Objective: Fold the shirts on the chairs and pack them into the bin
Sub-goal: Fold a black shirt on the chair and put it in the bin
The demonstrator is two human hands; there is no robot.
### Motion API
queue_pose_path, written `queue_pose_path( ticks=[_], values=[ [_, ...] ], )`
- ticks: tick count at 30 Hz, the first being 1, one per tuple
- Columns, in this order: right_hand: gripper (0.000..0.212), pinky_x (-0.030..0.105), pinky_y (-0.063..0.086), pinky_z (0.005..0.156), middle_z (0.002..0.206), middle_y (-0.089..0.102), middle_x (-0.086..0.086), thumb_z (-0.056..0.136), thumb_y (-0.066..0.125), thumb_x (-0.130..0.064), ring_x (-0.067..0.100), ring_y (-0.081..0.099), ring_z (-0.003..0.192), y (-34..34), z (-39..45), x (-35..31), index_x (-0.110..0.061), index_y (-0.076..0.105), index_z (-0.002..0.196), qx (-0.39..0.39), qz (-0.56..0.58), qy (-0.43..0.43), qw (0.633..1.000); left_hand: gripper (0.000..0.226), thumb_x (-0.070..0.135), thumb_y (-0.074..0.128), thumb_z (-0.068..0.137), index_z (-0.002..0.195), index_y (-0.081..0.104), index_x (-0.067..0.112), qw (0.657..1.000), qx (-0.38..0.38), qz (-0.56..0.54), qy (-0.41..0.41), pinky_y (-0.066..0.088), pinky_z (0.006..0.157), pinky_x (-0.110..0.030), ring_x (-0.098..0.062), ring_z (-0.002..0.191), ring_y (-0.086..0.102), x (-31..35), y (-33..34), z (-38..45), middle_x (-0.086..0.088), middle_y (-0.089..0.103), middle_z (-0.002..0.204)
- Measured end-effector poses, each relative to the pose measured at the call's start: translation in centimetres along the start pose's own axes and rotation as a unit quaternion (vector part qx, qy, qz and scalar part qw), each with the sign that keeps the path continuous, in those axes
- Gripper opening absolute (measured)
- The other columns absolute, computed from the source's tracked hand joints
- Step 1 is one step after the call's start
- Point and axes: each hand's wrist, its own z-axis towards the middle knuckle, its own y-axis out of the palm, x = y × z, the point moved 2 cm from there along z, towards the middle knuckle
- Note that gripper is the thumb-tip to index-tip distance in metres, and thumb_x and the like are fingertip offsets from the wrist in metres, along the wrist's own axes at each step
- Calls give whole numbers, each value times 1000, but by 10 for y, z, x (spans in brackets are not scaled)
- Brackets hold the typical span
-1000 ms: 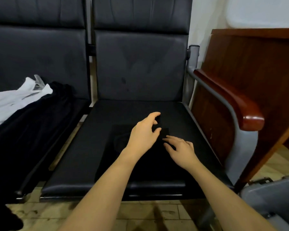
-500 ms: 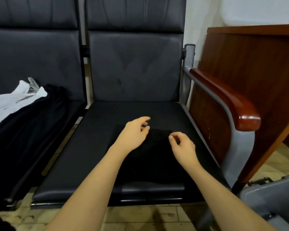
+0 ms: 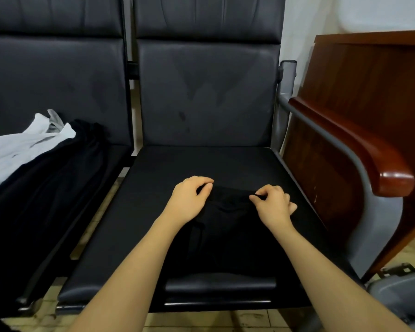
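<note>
A black shirt [image 3: 228, 226] lies partly folded on the seat of the right-hand black chair [image 3: 201, 161]. My left hand [image 3: 189, 200] pinches the shirt's far edge on the left, fingers curled. My right hand [image 3: 273, 204] pinches the same edge on the right. The edge is bunched up between the two hands. On the left chair a black garment [image 3: 41, 188] is draped over the seat, with a white shirt [image 3: 17, 149] lying beside it. A grey bin corner [image 3: 403, 298] shows at the lower right.
A wooden armrest [image 3: 359, 149] on a grey metal frame borders the right chair. Behind it stands a brown wooden panel [image 3: 369, 80]. Tiled floor [image 3: 201, 322] shows below the seats.
Both hands went from lying open on the shirt to curling and pinching its far edge, drawing it toward me. The fabric edge has lifted and bunched.
</note>
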Motion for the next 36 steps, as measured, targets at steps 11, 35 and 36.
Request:
queue_pose_path(
  ticks=[11, 35, 36],
  values=[
    [2, 36, 25, 92, 101, 58, 1, 92, 59, -22, 22, 49, 105, 1, 20, 7, -22, 57, 92, 85, -34, 18, 996, 49, 51, 16, 100, 145, 31, 38, 972, -146, 182, 19, -5, 116, -27, -5, 145, -2, -14, 25, -8, 17, 18, 156],
    [38, 30, 12, 105, 138, 50, -14, 97, 44, -45, 6, 39, 131, 4, -23, -49, -32, 52, 132, -125, -45, -236, 963, 47, 35, 32, 102, 146, 33, 19, 987, -111, 116, 7, 17, 115, -25, -11, 141, 25, -12, -16, -40, 2, 34, 151],
    [41, 30, 12, 107, 138, 51, -13, 96, 46, -47, 7, 39, 131, 8, -30, -56, -31, 52, 133, -137, -47, -238, 960, 47, 36, 32, 102, 145, 34, 20, 980, -122, 156, 15, 16, 114, -26, -11, 141, 25, -14, -20, -42, 1, 33, 152]
  ],
)
